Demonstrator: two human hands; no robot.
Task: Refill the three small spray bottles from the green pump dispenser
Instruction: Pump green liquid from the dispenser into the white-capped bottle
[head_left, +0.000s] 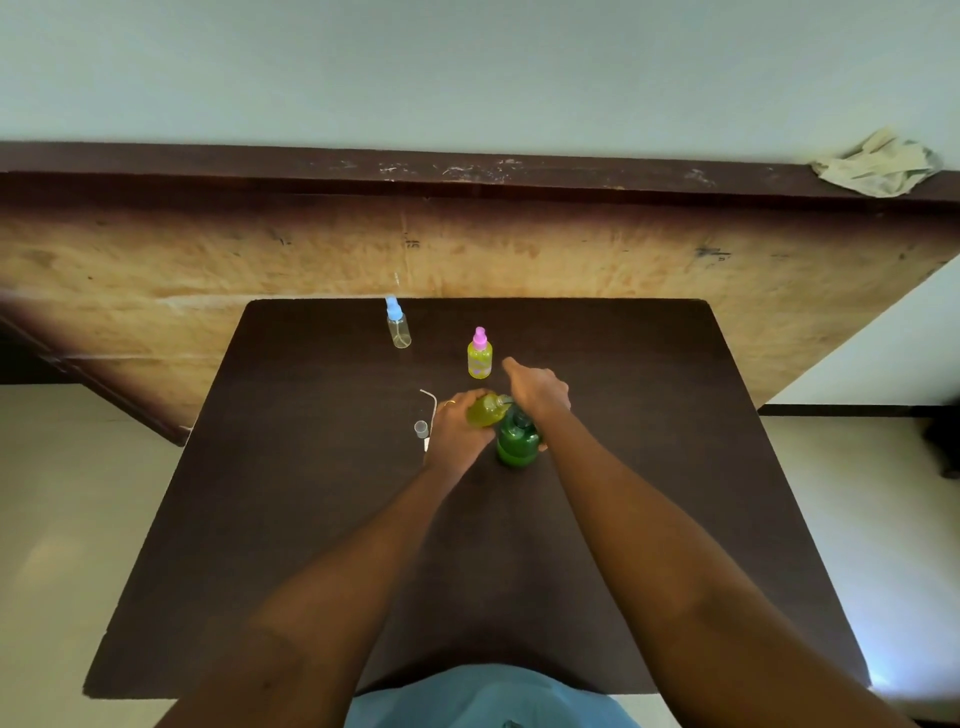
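Note:
The green pump dispenser (517, 441) stands mid-table. My right hand (537, 389) rests on top of its pump head, palm down. My left hand (457, 428) holds an uncapped small bottle (487, 409) of yellow-green liquid, tilted with its mouth at the pump's nozzle. A pink-capped spray bottle (479, 354), filled with yellow-green liquid, stands just behind. A blue-capped spray bottle (398, 323), clear inside, stands at the back left. A removed spray top with its bent tube (429, 401) and a small clear cap (421, 428) lie left of my left hand.
The dark table (322, 519) stands against a wooden panel (208, 265). A crumpled cloth (878, 163) lies on the ledge at the top right. Pale floor shows on both sides of the table.

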